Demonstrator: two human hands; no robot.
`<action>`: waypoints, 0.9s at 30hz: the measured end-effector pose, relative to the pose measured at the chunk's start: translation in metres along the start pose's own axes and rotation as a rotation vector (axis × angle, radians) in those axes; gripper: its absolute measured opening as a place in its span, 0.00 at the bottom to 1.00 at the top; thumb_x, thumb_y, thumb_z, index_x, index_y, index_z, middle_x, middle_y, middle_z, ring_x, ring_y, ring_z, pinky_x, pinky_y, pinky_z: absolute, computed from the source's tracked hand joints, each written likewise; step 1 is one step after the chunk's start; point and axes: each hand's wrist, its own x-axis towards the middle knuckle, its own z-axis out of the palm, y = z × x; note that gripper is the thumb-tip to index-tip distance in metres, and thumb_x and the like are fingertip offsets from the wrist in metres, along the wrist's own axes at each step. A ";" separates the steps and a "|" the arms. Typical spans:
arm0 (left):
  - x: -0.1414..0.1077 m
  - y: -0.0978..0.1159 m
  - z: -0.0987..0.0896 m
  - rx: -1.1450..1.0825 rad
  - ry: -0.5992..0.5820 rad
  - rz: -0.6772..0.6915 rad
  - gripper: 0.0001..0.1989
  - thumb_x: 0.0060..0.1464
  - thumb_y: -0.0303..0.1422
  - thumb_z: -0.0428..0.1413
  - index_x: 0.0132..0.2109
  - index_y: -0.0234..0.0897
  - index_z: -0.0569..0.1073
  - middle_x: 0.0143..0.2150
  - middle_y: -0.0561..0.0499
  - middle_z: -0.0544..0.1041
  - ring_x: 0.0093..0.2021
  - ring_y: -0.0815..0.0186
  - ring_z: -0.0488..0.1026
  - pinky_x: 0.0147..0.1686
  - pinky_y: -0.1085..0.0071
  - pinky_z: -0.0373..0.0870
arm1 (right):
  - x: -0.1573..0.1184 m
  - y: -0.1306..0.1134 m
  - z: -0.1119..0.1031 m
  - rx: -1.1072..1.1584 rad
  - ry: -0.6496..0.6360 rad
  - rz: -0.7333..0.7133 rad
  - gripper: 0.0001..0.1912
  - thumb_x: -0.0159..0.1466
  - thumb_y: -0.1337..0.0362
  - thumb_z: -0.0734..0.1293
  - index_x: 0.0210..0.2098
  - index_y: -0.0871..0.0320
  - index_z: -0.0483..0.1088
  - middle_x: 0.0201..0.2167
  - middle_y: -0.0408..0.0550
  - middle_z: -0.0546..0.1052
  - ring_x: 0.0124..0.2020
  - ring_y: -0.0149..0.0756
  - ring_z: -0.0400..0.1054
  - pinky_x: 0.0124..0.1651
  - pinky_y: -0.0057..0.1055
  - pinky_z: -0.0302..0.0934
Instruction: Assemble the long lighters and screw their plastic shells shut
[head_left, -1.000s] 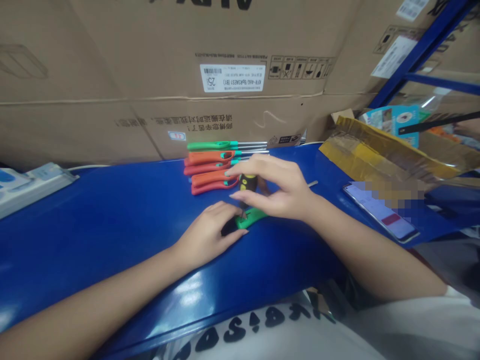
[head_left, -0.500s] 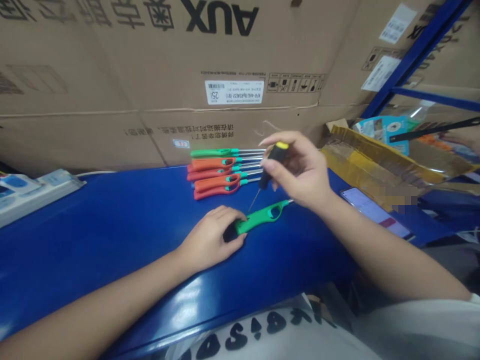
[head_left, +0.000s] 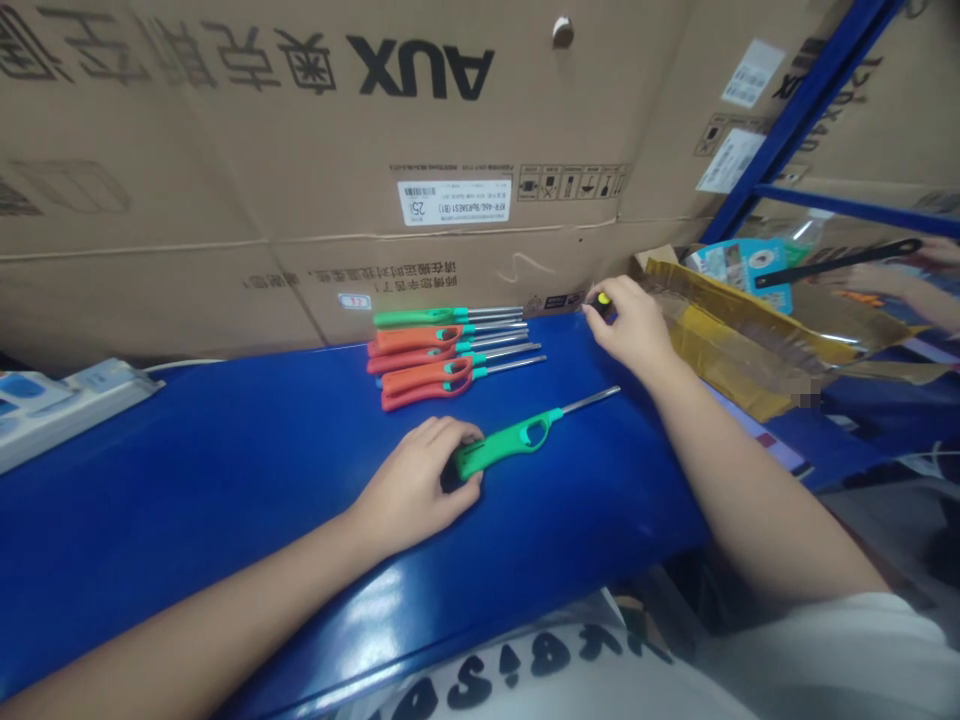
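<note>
A green long-necked lighter (head_left: 504, 446) lies on the blue table (head_left: 300, 500), its metal tube pointing right. My left hand (head_left: 424, 470) is closed on the lighter's handle end, thumb on the near side and fingers on the far side. Farther right, my right hand (head_left: 634, 325) grips a screwdriver (head_left: 602, 300) with a black handle and yellow end; its shaft is hidden. Behind the green lighter, several more lighters lie side by side: a green one (head_left: 420, 318) at the back and orange-red ones (head_left: 424, 378) in front of it.
A large cardboard box (head_left: 300, 170) stands along the table's back. On the right are an open carton with yellow tape (head_left: 720, 340), a phone (head_left: 757, 430) partly behind my forearm, and a blue rack post (head_left: 795, 120). Another person's hand (head_left: 892, 280) is beyond. A white power strip (head_left: 75, 410) lies left.
My right hand has moved the screwdriver away from the green lighter, to the right and back toward the carton. My left hand stays on the lighter. The view has shifted slightly.
</note>
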 end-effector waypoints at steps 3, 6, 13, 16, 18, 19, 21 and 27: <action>0.000 0.000 0.000 0.013 -0.011 -0.004 0.15 0.58 0.30 0.58 0.52 0.39 0.70 0.47 0.47 0.77 0.47 0.56 0.72 0.50 0.56 0.69 | -0.001 0.005 0.008 -0.077 -0.163 0.076 0.13 0.65 0.66 0.60 0.47 0.60 0.73 0.49 0.59 0.70 0.45 0.45 0.69 0.50 0.38 0.65; 0.000 0.000 -0.001 0.034 -0.017 -0.004 0.15 0.59 0.31 0.58 0.52 0.39 0.69 0.48 0.46 0.77 0.47 0.55 0.72 0.50 0.56 0.70 | -0.004 0.014 0.020 -0.109 -0.293 0.111 0.14 0.61 0.71 0.63 0.44 0.61 0.75 0.48 0.60 0.69 0.42 0.45 0.69 0.48 0.39 0.66; -0.002 0.000 0.001 0.115 -0.035 0.032 0.21 0.65 0.39 0.57 0.61 0.38 0.67 0.51 0.43 0.77 0.51 0.52 0.72 0.52 0.54 0.71 | -0.010 0.015 0.027 -0.133 -0.382 0.086 0.21 0.57 0.70 0.66 0.50 0.60 0.75 0.53 0.64 0.70 0.53 0.56 0.65 0.55 0.52 0.63; -0.002 0.002 -0.004 0.141 -0.084 -0.003 0.21 0.66 0.33 0.55 0.64 0.36 0.67 0.51 0.41 0.76 0.51 0.53 0.72 0.53 0.54 0.72 | -0.009 -0.002 0.021 -0.057 -0.277 0.006 0.20 0.61 0.68 0.64 0.52 0.60 0.73 0.59 0.63 0.67 0.59 0.58 0.62 0.60 0.53 0.60; -0.002 0.001 -0.013 0.142 -0.119 -0.036 0.21 0.64 0.29 0.55 0.63 0.35 0.68 0.51 0.40 0.75 0.51 0.53 0.72 0.53 0.55 0.73 | -0.009 -0.016 0.017 0.018 -0.204 -0.055 0.18 0.64 0.67 0.62 0.51 0.60 0.73 0.58 0.60 0.69 0.59 0.50 0.64 0.61 0.46 0.61; -0.001 -0.001 -0.020 0.136 -0.140 -0.043 0.20 0.64 0.28 0.55 0.62 0.34 0.70 0.51 0.40 0.74 0.50 0.54 0.72 0.52 0.56 0.73 | -0.010 -0.023 0.015 0.066 -0.159 -0.083 0.16 0.65 0.67 0.61 0.49 0.60 0.73 0.55 0.59 0.71 0.57 0.47 0.66 0.60 0.42 0.62; 0.004 -0.007 -0.036 0.120 -0.176 -0.030 0.17 0.63 0.27 0.54 0.58 0.35 0.74 0.47 0.42 0.74 0.48 0.56 0.73 0.50 0.58 0.74 | -0.013 -0.036 0.010 0.202 -0.032 -0.139 0.12 0.66 0.67 0.60 0.43 0.59 0.74 0.47 0.55 0.76 0.51 0.43 0.71 0.56 0.38 0.64; 0.028 -0.045 -0.089 0.080 -0.029 -0.003 0.16 0.63 0.35 0.56 0.56 0.40 0.76 0.49 0.45 0.77 0.50 0.55 0.75 0.56 0.55 0.71 | -0.019 -0.053 0.003 0.409 0.226 -0.156 0.21 0.71 0.55 0.60 0.23 0.55 0.67 0.24 0.46 0.75 0.30 0.39 0.71 0.37 0.34 0.61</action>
